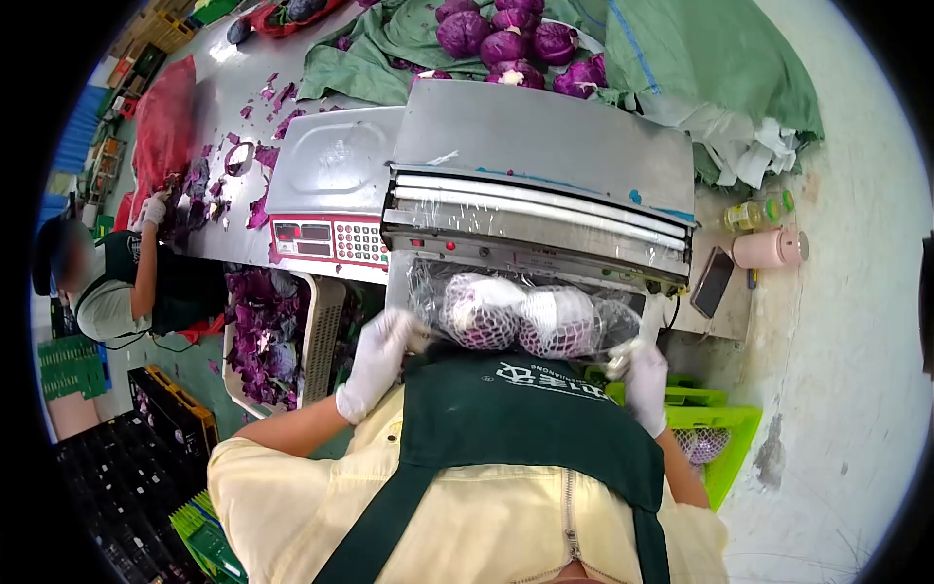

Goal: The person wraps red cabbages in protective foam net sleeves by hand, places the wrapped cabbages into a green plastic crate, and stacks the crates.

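Two purple cabbages in white foam nets, a left one point(480, 311) and a right one point(558, 322), lie side by side in clear film at the front of the wrapping machine point(545, 127). My left hand point(381, 358), in a white glove, is closed at the left end of the film. At the right end, my gloved right hand point(642, 378) has its fingers pinched together on the gathered film. White film rollers point(540, 212) run across the machine behind the cabbages.
A scale point(331, 185) adjoins the machine. Unwrapped purple cabbages point(506, 44) lie behind. A crate of leaves point(316, 341) stands left, a green crate point(720, 438) right. A phone point(712, 282) and pink bottle point(769, 249) lie right. A co-worker point(117, 282) handles a red net bag point(165, 117).
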Action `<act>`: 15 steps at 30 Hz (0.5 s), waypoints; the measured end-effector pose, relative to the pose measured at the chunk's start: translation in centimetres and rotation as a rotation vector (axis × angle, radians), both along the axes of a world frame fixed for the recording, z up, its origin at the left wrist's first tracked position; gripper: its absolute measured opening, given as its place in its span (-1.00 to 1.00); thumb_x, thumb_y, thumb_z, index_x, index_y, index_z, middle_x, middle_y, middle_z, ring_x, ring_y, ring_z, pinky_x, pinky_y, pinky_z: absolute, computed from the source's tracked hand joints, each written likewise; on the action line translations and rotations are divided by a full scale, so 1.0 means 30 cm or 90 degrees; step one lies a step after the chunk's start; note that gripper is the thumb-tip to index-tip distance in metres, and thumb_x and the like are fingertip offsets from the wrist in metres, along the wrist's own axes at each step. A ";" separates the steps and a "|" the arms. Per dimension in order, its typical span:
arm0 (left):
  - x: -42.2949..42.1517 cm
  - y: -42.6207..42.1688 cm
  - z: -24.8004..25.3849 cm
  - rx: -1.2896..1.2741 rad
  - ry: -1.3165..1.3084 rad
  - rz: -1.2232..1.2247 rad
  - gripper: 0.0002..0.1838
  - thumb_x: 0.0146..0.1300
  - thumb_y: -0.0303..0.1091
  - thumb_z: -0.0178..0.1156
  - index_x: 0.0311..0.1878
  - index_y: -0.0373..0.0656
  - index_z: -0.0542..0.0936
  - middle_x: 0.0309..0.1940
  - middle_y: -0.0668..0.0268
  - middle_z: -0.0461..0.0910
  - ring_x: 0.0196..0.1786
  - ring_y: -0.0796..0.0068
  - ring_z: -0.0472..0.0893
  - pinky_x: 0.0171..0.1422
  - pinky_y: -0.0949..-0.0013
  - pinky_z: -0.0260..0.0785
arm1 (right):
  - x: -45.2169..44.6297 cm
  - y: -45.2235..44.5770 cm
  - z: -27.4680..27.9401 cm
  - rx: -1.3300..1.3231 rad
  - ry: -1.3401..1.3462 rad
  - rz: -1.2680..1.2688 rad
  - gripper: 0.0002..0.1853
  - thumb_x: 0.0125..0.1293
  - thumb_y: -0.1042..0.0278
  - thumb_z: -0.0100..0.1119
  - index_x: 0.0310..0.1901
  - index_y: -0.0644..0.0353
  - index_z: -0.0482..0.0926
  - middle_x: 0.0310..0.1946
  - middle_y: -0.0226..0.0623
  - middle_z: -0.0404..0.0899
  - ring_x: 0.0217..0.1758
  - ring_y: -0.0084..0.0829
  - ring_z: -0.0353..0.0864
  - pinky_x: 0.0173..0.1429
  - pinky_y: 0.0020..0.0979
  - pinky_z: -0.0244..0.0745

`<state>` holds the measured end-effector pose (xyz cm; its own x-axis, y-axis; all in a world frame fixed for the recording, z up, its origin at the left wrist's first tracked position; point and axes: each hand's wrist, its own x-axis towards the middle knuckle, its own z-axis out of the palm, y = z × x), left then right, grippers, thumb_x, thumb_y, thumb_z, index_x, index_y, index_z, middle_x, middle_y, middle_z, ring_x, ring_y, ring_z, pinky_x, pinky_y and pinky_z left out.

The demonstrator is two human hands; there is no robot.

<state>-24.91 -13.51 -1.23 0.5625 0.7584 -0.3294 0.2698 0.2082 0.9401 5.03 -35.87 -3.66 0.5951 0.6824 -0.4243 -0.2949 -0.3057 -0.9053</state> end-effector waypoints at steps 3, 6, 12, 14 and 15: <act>0.093 0.025 0.035 -0.240 -0.198 0.233 -0.62 0.50 -0.10 -0.11 -0.35 -0.14 0.49 -0.72 0.55 0.23 -0.68 0.71 0.15 -0.55 0.57 0.02 | 0.028 0.052 0.102 0.013 0.130 -0.090 -0.61 0.50 0.10 -0.10 -0.41 0.19 0.48 -0.72 -0.51 0.31 -0.70 -0.70 0.22 -0.56 -0.62 0.18; 0.063 0.040 0.114 -0.511 -0.125 0.379 -0.65 0.49 -0.09 -0.10 -0.40 -0.03 0.44 -0.75 0.63 0.12 -0.75 0.70 0.03 -0.62 0.56 -0.08 | 0.103 -0.021 0.028 -0.055 0.373 -0.155 -0.62 0.49 0.08 -0.10 -0.43 0.15 0.44 -0.78 -0.57 0.21 -0.78 -0.67 0.10 -0.67 -0.60 0.02; -0.090 -0.065 -0.085 -0.610 0.101 0.530 -0.69 0.49 -0.19 -0.12 -0.35 -0.12 0.44 -0.57 0.44 0.41 -0.57 0.56 0.39 -0.50 0.45 0.28 | 0.000 -0.090 -0.096 -0.393 0.492 -0.038 -0.61 0.53 0.07 -0.21 -0.41 0.11 0.41 -0.77 -0.63 0.17 -0.82 -0.67 0.05 -0.71 -0.54 -0.01; -0.272 -0.091 -0.417 -0.608 0.075 0.250 -0.74 0.43 -0.30 -0.09 -0.19 -0.25 0.54 -0.33 0.26 0.59 -0.33 0.39 0.57 -0.22 0.29 0.49 | -0.069 -0.098 -0.151 -0.429 0.358 0.051 -0.65 0.48 0.05 -0.11 -0.31 0.14 0.50 -0.67 -0.51 0.36 -0.70 -0.60 0.24 -0.60 -0.48 0.14; -0.285 -0.087 -0.498 -0.616 0.104 0.173 -0.72 0.39 -0.33 -0.07 -0.10 -0.30 0.56 -0.24 0.22 0.64 -0.25 0.36 0.61 -0.13 0.27 0.52 | -0.100 -0.121 -0.244 -0.423 0.281 0.098 -0.65 0.45 0.02 -0.05 -0.25 0.16 0.55 -0.58 -0.40 0.53 -0.62 -0.51 0.42 -0.55 -0.43 0.28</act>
<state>-33.47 -16.13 -16.16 0.3047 0.2212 -0.9264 0.2097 0.9332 0.2918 2.04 -39.50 -10.97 0.1986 0.2656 -0.9434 -0.4926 -0.8051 -0.3304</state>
